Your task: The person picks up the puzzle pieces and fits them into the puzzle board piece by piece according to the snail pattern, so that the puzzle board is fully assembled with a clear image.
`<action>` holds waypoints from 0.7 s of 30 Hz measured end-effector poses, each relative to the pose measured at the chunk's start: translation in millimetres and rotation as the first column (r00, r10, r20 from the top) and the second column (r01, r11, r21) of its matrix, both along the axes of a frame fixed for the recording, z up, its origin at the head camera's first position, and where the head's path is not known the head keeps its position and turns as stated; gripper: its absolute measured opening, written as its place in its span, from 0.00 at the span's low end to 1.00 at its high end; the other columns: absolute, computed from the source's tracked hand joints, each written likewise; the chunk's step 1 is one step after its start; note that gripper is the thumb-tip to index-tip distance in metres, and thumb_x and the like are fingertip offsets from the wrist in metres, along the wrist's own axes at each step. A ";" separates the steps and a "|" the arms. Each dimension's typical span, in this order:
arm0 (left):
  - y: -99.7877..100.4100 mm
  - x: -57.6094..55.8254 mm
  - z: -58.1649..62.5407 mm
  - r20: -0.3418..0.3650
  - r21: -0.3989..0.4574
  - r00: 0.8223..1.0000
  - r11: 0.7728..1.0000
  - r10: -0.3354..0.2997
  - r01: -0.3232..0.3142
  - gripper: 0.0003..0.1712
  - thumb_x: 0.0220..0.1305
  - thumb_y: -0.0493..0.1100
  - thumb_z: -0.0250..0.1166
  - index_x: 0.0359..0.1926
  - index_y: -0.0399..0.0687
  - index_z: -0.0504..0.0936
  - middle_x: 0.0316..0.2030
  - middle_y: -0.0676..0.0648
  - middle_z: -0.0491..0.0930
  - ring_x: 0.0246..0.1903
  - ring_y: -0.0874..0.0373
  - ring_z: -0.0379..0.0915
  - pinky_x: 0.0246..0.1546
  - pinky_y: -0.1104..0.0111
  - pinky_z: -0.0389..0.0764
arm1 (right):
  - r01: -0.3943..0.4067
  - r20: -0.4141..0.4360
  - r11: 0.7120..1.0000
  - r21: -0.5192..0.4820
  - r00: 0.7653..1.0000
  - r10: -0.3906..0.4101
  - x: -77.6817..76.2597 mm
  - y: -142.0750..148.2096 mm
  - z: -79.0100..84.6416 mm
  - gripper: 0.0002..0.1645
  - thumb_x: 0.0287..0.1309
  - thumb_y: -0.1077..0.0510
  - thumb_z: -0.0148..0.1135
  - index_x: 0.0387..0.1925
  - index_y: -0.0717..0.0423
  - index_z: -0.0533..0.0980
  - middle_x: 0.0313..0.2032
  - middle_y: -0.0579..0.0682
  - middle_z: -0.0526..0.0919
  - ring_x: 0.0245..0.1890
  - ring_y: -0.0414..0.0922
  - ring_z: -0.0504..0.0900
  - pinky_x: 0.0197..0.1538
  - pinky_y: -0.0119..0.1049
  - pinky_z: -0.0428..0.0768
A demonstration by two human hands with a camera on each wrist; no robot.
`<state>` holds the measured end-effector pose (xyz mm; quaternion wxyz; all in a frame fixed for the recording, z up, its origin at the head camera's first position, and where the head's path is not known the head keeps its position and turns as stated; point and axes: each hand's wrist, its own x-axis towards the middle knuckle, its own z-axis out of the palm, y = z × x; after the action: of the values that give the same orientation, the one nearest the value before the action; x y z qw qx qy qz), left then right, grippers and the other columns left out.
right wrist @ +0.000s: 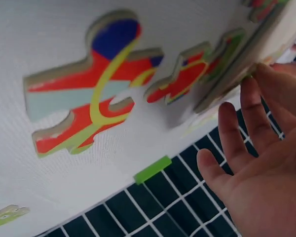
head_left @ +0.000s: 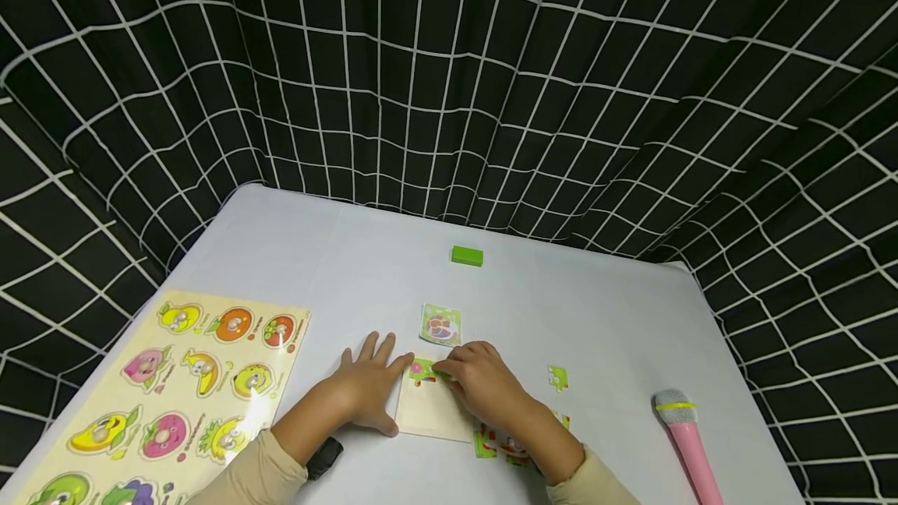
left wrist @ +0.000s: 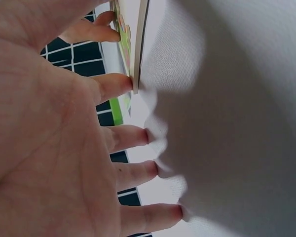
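Note:
A pale square puzzle board lies before me, with a green puzzle piece with a pink flower in its far left corner. My right hand pinches a small puzzle piece between thumb and finger over the board's far side, mostly hidden by the fingers. Spread flat, my left hand rests on the table, with thumb and index finger at the board's left edge. Several loose pieces lie partly under my right forearm; a red, blue and yellow piece looms large in the right wrist view.
Beyond the board lies a square picture card, and farther back a green block. One green piece sits apart at right. A pink toy microphone lies far right; a fruit knob puzzle covers the left. Black gridded curtains surround the table.

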<state>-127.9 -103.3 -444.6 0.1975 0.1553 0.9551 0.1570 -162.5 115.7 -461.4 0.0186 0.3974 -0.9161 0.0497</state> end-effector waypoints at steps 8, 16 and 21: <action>0.9 4.0 -9.8 0.017 0.041 1.000 0.999 0.006 -0.006 0.60 0.36 0.57 0.81 0.71 0.47 0.64 0.73 0.31 0.49 0.72 0.29 0.37 0.60 0.28 0.50 | 0.027 0.088 0.997 -0.066 0.996 -0.021 4.1 21.7 8.4 0.13 0.55 0.57 0.70 0.44 0.48 0.82 0.44 0.42 0.85 0.50 0.43 0.79 0.60 0.47 0.70; -2.8 1.8 -9.3 -0.003 0.061 1.000 0.998 0.002 -0.001 0.60 0.35 0.56 0.81 0.70 0.45 0.64 0.73 0.29 0.49 0.71 0.27 0.36 0.58 0.26 0.49 | 0.175 0.069 0.977 -0.122 0.983 -0.167 -3.0 76.8 14.8 0.10 0.50 0.64 0.71 0.34 0.49 0.83 0.39 0.42 0.85 0.49 0.45 0.79 0.62 0.51 0.68; -2.5 -2.1 -5.9 -0.008 0.061 1.000 0.998 -0.014 0.014 0.60 0.35 0.56 0.81 0.70 0.44 0.64 0.73 0.29 0.48 0.71 0.26 0.36 0.57 0.26 0.48 | 0.284 0.027 0.948 -0.146 0.959 -0.283 -6.6 119.8 15.8 0.13 0.44 0.67 0.74 0.32 0.50 0.82 0.38 0.43 0.85 0.49 0.49 0.80 0.60 0.53 0.69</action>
<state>-130.0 -105.8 -450.5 0.1901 0.1687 0.9494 0.1843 -169.1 235.6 -445.6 0.0522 0.2590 -0.9575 0.1156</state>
